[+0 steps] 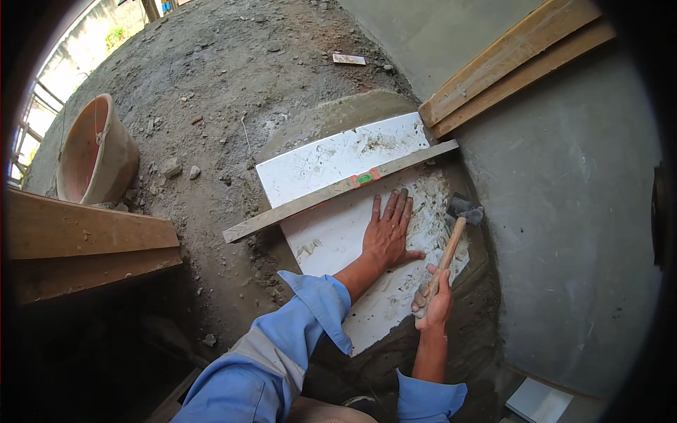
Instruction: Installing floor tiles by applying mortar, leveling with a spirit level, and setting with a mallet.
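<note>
Near tile (331, 243): is showing white, smeared grey-brown most heavily toward its right side.
Far tile (317, 158): is showing white, speckled grey and brown.
Level (303, 202): is presenting dull grey-beige, broken by a red-orange patch around a bright green vial (364, 178).
Hammer (453, 243): is pairing a blackish head with a tan handle.
Left sleeve (296, 314): is displaying light blue, crossed by a pale grey band.
Right sleeve (427, 398): is displaying light blue.
Bucket (120, 158): is showing salmon-orange inside, greyish beige outside.
Left boards (92, 229), right boards (508, 63): are showing orange-brown.
Wall (564, 190): is showing grey, faintly mottled.
Ground (211, 77): is showing grey-brown.
</note>
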### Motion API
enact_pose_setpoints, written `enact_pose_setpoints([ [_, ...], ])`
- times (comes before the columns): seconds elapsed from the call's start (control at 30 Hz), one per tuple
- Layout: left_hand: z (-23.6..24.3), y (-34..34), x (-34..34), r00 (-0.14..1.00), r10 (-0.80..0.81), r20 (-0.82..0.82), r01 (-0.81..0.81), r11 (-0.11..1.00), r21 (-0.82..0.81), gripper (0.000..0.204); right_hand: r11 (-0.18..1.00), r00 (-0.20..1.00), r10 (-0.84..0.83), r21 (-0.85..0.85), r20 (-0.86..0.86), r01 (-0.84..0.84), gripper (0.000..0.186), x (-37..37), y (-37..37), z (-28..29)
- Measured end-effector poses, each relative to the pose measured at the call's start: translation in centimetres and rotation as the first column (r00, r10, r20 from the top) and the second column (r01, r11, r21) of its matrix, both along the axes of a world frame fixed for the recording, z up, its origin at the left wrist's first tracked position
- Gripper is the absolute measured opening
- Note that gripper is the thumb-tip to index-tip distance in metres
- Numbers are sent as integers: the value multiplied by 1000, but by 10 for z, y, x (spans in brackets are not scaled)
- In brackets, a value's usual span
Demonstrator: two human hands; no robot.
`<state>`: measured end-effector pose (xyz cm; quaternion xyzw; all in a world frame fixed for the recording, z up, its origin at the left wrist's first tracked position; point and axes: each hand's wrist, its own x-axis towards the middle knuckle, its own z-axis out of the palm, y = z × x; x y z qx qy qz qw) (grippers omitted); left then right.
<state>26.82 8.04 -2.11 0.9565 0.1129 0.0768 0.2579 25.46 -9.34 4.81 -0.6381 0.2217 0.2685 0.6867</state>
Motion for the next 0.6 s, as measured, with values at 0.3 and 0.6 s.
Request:
enact_pose_setpoints([
  [0.3,4,-5,9,1000,-3,24,5,997,-82,128,983,995,86,-164,51,-77,59,38,9,-4],
  [0.6,-13,11,4,973,45,228,-15,992,-129,67,706,730,577,-673,366,-220,52,-24,-38,-54],
])
